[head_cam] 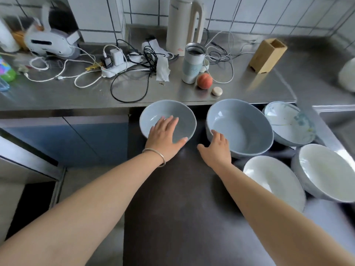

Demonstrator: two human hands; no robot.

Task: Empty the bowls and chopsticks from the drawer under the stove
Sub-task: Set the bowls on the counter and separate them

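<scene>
Rested the left hand (165,137) in the left blue bowl (172,110), fingers spread wide and flat inside, thumb out by the near rim. Touched it, but not yet closed into a pinch. Put the right hand (217,148) at the near-left rim of the right blue bowl (245,127), fingertips just over the edge, thumb held apart and loose. Nothing lifted in either hand.

Sat both blue bowls side by side on the dark surface (172,198), right below the steel counter edge, each straight ahead of its own hand. Round bowls, so no long way to line up; probably only a thumb left to tuck under each rim. Packed three more close by on the right: a patterned bowl (284,120), a white bowl (269,179), and a pale bowl (326,169), all nearer the right hand. Found no chopsticks anywhere.

Spotted a small red mark on the kettle (182,25) and a faint logo on the cup (192,64), both too small to read.
</scene>
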